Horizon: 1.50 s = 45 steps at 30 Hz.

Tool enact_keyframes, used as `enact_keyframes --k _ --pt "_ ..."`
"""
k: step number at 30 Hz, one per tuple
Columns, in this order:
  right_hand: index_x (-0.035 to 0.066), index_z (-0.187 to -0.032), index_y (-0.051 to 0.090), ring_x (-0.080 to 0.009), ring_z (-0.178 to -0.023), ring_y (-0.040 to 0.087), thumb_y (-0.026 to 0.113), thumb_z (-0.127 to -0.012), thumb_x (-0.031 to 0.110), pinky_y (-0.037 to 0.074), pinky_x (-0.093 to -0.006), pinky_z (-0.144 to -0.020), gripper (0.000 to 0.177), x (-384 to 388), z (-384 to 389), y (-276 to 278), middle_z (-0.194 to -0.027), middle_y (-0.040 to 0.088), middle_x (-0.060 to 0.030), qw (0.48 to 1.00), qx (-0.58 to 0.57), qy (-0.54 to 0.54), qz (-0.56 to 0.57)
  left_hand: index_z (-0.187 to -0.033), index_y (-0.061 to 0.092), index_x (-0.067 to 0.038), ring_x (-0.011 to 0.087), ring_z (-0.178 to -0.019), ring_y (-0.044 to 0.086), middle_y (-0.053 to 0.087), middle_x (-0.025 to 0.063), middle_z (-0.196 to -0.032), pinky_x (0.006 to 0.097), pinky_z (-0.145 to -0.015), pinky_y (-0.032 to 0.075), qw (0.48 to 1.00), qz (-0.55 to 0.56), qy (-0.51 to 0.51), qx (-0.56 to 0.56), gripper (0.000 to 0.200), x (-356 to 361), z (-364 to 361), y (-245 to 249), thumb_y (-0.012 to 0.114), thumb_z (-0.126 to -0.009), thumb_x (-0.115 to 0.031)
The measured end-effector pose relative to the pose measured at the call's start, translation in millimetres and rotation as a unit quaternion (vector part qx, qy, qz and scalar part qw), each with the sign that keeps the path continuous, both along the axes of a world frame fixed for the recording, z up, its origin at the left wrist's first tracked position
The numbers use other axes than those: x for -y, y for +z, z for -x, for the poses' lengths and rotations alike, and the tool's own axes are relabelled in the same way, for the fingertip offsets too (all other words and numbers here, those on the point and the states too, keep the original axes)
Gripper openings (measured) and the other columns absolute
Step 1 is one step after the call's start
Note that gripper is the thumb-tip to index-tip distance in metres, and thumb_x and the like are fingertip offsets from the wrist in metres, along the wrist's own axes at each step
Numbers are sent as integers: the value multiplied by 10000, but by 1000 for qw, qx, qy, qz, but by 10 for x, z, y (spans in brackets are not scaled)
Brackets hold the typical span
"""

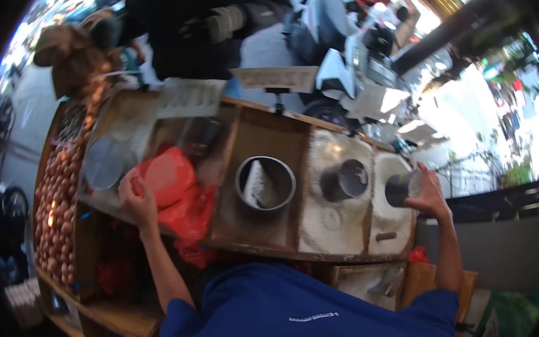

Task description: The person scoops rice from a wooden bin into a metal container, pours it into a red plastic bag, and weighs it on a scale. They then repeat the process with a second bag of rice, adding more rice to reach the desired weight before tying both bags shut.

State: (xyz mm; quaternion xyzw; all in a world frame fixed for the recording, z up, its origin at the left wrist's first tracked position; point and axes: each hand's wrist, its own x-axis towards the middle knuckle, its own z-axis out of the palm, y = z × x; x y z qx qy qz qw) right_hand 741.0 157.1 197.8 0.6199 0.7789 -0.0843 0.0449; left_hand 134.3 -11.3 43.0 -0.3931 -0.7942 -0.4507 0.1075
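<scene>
My left hand (137, 198) is closed on the edge of a red plastic bag (170, 176), which hangs over the front of a wooden bin. On the right, my right hand (431, 195) wraps round the end of a dark metal cylinder (399, 190), tilted over a bin of white grains (395, 215). Another metal cylinder (344, 180) stands in the neighbouring bin of white grains (331, 227). Between my hands, a round metal pot (265, 183) with a pale wedge-shaped piece inside sits in a brown bin.
Many brown eggs (57, 210) fill a tray at the left. A clear round container (104, 162) is near the red bag. Cardboard signs (275, 79) stand along the back edge. Beyond it are a person in dark clothes (207, 21) and parked motorbikes (336, 55).
</scene>
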Motion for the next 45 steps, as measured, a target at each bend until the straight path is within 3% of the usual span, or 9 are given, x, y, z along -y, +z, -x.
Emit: enact_keyframes --k 7,11,15,18,22,31,41,44,45 --pt "68 -1378 281 -402 -1141 411 809 -489 312 337 -455 -992 1063 449 1877 276 -1163 413 -216 979 -63 174 85 -950 572 -27 277 -805 546 562 105 -838 384 -738 435 994 -80 67 24 190 461 513 9 601 -766 -65" --pt "76 -1387 279 -381 -1114 425 805 -490 339 342 -447 -978 1073 612 2931 70 -1141 419 -208 958 -95 253 92 -1150 471 -43 285 -868 515 492 120 -906 386 -755 431 998 8 21 51 502 274 432 -36 694 -726 -191" --pt "83 -1388 283 -375 -1113 428 804 -498 325 350 -434 -978 1060 671 3955 -95 -1165 412 -205 922 -139 341 119 -1239 418 -64 301 -922 534 522 138 -990 402 -757 459 995 90 39 -15 586 40 502 -399 700 -733 -154" --pt "83 -1388 283 -372 -1115 427 805 -497 310 357 -428 -978 1057 687 4625 -224 -1182 406 -205 903 -159 384 104 -1280 363 -46 351 -970 535 526 159 -998 409 -823 454 990 112 -16 80 669 3 638 -630 706 -709 -106" --pt "90 -1392 269 -398 -1111 416 799 -500 304 360 -442 -974 1059 645 5289 -486 -1188 390 -230 895 -164 409 73 -1220 432 -41 369 -1040 570 569 213 -1130 421 -847 470 967 -11 -57 250 560 115 728 -721 674 -716 -36" --pt "107 -1385 273 -428 -1090 414 801 -497 329 378 -486 -937 1057 605 5967 -980 -1206 384 -269 906 -97 405 69 -1240 475 -55 90 -743 598 622 86 -997 239 -655 495 848 -163 -88 497 460 238 764 -768 606 -805 22" --pt "99 -1366 292 -427 -1068 437 796 -470 365 423 -502 -874 1062 594 6072 -1393 -1162 411 -248 896 -123 423 49 -1304 388 -5 94 -914 565 502 96 -1170 228 -774 494 776 -225 -155 568 493 285 762 -780 480 -838 126" --pt "100 -1367 292 -425 -1080 435 796 -468 368 419 -504 -887 1064 577 6111 -1311 -1168 410 -249 898 -122 418 58 -1252 446 -22 127 -796 583 541 93 -1112 251 -709 484 825 -201 -118 514 461 356 722 -753 531 -810 78" --pt "102 -1367 292 -423 -1083 435 796 -468 370 418 -503 -891 1065 563 6126 -1274 -1171 409 -249 900 -120 415 62 -1228 459 -17 177 -796 592 546 121 -1084 277 -715 484 950 -104 -57 288 454 415 726 -520 547 -790 66"
